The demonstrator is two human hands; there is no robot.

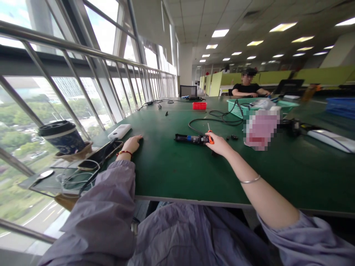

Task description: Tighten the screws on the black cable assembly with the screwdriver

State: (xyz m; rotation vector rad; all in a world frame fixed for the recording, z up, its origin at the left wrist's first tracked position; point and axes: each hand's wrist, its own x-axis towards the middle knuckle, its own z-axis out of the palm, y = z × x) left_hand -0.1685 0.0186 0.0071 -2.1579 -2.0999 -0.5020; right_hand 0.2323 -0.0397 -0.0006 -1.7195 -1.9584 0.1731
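Note:
My left hand (132, 145) rests on the green tabletop with its fingers stretched out and nothing in it. In my right hand (220, 145) is an orange-and-black handled screwdriver (211, 138), its thin metal shaft pointing up and away from me. Just left of that hand lies a black cylindrical device (185, 138) with a blue band, which looks like a flashlight. Its right end is partly hidden by the fingers, so I cannot tell whether they touch it. Small black parts (234, 137) sit on the table to the right of the screwdriver.
A teal basket (235, 108) of items and a red box (199, 106) stand farther back, with a black cable (201, 119) between. At left are a phone (95, 159), white power bank (119, 131) and lidded cup (62, 137) beside the railing. Across the table sits another person (247, 88).

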